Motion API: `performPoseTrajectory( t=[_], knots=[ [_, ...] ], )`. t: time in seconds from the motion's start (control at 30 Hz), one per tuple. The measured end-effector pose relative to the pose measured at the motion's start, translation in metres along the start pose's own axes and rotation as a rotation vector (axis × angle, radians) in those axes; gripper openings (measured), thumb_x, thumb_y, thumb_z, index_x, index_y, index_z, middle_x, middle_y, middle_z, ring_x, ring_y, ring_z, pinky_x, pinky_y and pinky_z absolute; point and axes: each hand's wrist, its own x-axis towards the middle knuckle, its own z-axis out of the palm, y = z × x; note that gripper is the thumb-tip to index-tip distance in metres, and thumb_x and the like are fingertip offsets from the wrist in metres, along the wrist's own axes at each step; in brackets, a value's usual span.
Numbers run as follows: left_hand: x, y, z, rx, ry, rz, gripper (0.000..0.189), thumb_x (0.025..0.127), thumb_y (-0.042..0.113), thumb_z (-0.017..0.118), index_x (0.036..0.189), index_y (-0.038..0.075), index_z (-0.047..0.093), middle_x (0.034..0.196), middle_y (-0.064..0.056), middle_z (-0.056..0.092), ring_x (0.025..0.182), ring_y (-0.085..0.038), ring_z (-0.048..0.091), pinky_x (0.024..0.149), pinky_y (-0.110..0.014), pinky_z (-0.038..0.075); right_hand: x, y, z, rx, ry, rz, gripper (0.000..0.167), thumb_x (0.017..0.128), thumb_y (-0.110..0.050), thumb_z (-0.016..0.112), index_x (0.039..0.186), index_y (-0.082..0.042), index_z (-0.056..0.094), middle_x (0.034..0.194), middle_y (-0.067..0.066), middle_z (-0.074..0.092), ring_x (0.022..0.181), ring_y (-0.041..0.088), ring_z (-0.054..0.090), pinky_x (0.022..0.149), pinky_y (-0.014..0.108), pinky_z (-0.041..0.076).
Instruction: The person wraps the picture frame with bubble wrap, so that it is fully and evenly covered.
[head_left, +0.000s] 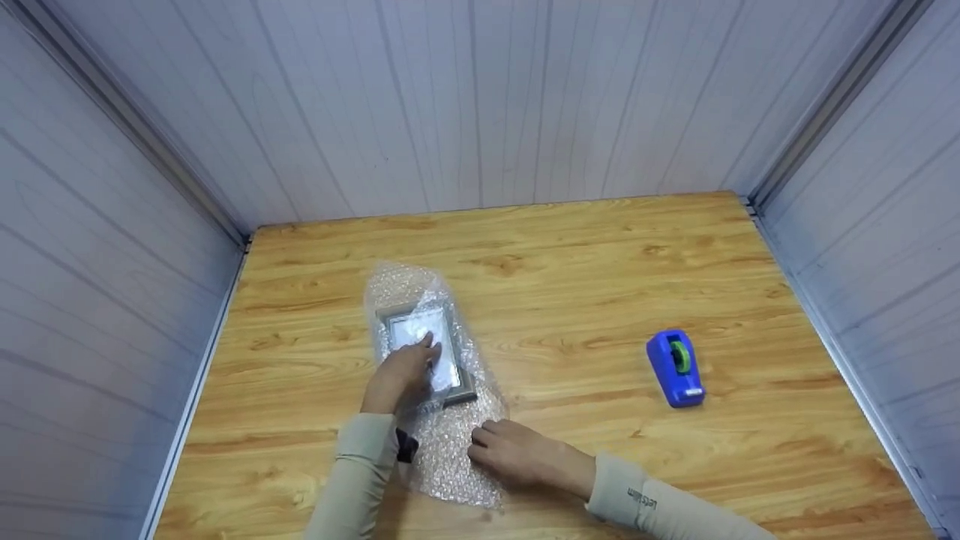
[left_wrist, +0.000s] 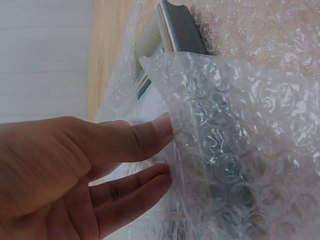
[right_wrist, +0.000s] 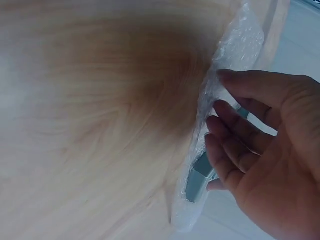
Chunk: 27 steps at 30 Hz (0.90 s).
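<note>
A picture frame point(head_left: 459, 386) with a grey moulded border lies on a long sheet of clear bubble wrap point(head_left: 450, 469). One flap of the wrap is folded across part of the frame. My left hand point(head_left: 405, 373) is over the frame's face; in the left wrist view its thumb and fingertips, spaced apart, rest at the flap's edge point(left_wrist: 172, 150). To the right, my right hand point(head_left: 517, 452) is at the wrap's near right edge. Its bent fingers point(right_wrist: 235, 145) and thumb are apart, with fingertips right at the wrap in the right wrist view.
A blue tape dispenser point(head_left: 666, 379) with a green-cored roll stands on the wooden table point(head_left: 570, 285), right of the wrap. Pale panel walls point(head_left: 480, 105) enclose the table at the back, left and right.
</note>
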Motion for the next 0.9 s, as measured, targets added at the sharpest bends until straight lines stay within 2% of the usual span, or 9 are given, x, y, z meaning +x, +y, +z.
performPoseTrajectory(
  t=[0.17, 0.43, 0.6, 0.73, 0.9],
  knots=[
    [0.002, -0.002, 0.001, 0.022, 0.011, 0.021, 0.068, 0.075, -0.003, 0.064, 0.14, 0.009, 0.047, 0.152, -0.019, 0.032, 0.107, -0.048, 0.057, 0.086, -0.052, 0.05, -0.007, -0.003, 0.002, -0.011, 0.011, 0.006, 0.02, 0.09, -0.02, 0.054, 0.109, -0.016, 0.058, 0.106, -0.001, 0.057, 0.094, 0.012, 0.055, 0.077, 0.021, 0.047],
    [0.0, -0.002, 0.001, 0.007, 0.035, 0.021, 0.069, 0.071, -0.005, 0.066, 0.135, 0.011, 0.051, 0.152, -0.018, 0.033, 0.099, -0.048, 0.059, 0.08, -0.052, 0.052, -0.009, -0.002, 0.012, -0.06, 0.03, -0.01, 0.016, 0.094, -0.023, 0.051, 0.108, -0.02, 0.058, 0.106, -0.004, 0.058, 0.097, 0.011, 0.056, 0.082, 0.022, 0.046],
    [-0.003, -0.001, 0.0, -0.014, 0.034, 0.001, 0.076, 0.069, -0.005, 0.069, 0.139, 0.013, 0.048, 0.154, -0.015, 0.031, 0.102, -0.046, 0.059, 0.083, -0.049, 0.052, -0.01, 0.002, 0.018, -0.028, 0.101, -0.026, 0.016, 0.094, -0.026, 0.052, 0.108, -0.021, 0.06, 0.107, -0.004, 0.059, 0.1, 0.013, 0.056, 0.087, 0.025, 0.046],
    [-0.004, -0.001, 0.0, -0.027, 0.02, -0.014, 0.079, 0.069, -0.007, 0.068, 0.141, 0.015, 0.046, 0.155, -0.013, 0.028, 0.104, -0.045, 0.058, 0.084, -0.047, 0.052, -0.009, 0.004, 0.02, -0.026, 0.147, -0.024, 0.027, 0.089, -0.018, 0.054, 0.116, -0.022, 0.059, 0.115, -0.004, 0.06, 0.107, 0.015, 0.056, 0.094, 0.028, 0.045],
    [-0.004, -0.001, 0.0, -0.006, 0.02, -0.007, 0.077, 0.069, -0.007, 0.067, 0.14, 0.015, 0.047, 0.156, -0.013, 0.028, 0.106, -0.044, 0.058, 0.086, -0.047, 0.052, -0.01, 0.004, 0.019, -0.062, 0.109, -0.021, 0.045, 0.078, -0.01, 0.056, 0.12, -0.025, 0.058, 0.124, -0.004, 0.058, 0.114, 0.016, 0.054, 0.099, 0.03, 0.044]
  ],
)
